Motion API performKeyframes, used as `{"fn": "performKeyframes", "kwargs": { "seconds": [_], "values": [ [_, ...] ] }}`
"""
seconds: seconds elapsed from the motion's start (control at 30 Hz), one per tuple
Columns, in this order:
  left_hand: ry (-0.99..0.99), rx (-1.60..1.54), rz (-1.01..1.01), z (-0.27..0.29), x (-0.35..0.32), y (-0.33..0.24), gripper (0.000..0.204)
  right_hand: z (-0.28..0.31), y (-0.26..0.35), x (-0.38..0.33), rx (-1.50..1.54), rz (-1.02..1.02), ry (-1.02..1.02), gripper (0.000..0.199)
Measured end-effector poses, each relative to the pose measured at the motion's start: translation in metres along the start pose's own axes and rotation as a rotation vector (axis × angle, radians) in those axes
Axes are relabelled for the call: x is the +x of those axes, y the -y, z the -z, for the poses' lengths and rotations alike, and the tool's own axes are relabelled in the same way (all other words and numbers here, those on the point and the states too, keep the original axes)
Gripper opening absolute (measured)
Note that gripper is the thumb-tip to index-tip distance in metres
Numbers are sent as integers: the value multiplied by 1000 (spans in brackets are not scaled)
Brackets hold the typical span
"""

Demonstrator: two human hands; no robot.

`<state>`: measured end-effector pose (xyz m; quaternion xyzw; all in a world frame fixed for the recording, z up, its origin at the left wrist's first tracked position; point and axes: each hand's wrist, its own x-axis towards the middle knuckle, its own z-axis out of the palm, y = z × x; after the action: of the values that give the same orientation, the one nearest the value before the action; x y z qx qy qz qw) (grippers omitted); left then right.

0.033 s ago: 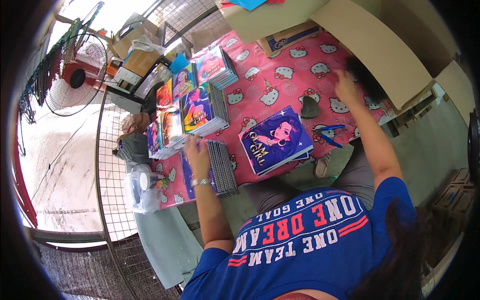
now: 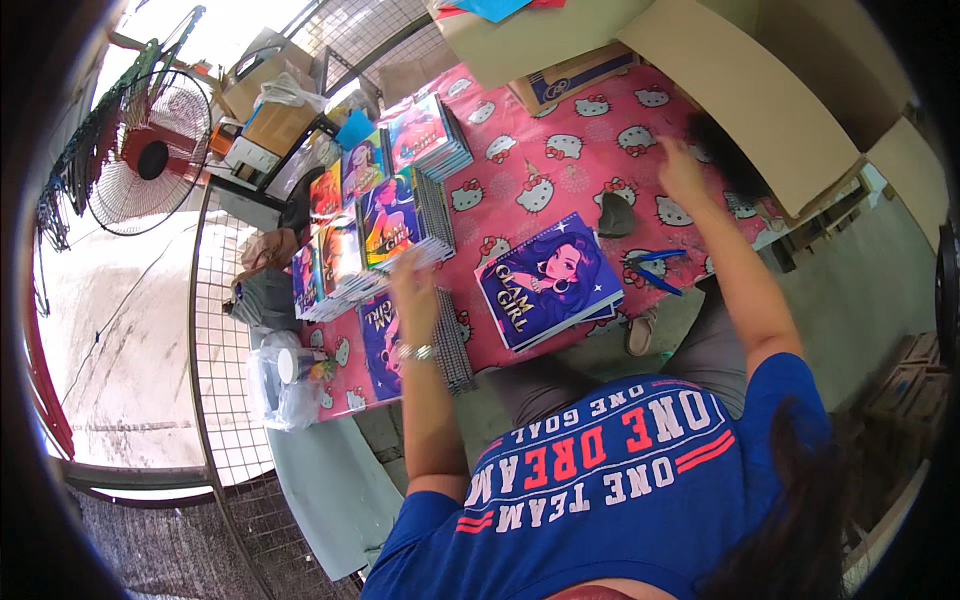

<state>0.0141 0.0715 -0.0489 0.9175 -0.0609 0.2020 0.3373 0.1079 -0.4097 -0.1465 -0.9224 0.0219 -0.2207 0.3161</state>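
Observation:
My left hand (image 2: 413, 298) hovers over a low stack of spiral notebooks (image 2: 380, 345) near the front left of the table. Its slightly blurred fingers point away from me, apart, with nothing seen in them. Just beyond lie taller stacks of notebooks (image 2: 392, 222) with bright illustrated covers. My right hand (image 2: 682, 172) is raised at the right side of the table, fingers stretched out and holding nothing visible. Between my hands, a small pile of purple-covered spiral notebooks (image 2: 550, 280) lies tilted near the front edge.
Blue-handled pliers (image 2: 655, 270) and a dark grey rounded piece (image 2: 618, 215) lie right of the purple pile. A large cardboard box (image 2: 745, 95) borders the right side. A plastic bag with a cup (image 2: 285, 375) sits at the left corner. A fan (image 2: 150, 155) stands far left.
My left hand has shifted right and a little away from me, uncovering more of the low stack's cover. My right hand has drifted slightly left.

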Motion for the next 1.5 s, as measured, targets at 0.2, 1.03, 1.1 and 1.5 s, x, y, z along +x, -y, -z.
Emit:
{"fn": "performKeyframes", "kwargs": {
  "seconds": [0.2,1.03,1.1,1.5],
  "values": [
    [566,154,-15,-117,22,-68,29,57,120,-7,357,17,256,34],
    [359,53,-528,-34,18,-155,18,97,182,-78,628,399,393,25],
    [338,44,-566,-35,20,-155,19,99,187,-76,639,425,363,26],
    [234,46,-600,-51,4,-167,18,93,189,-81,802,71,590,33]
  ]
}}
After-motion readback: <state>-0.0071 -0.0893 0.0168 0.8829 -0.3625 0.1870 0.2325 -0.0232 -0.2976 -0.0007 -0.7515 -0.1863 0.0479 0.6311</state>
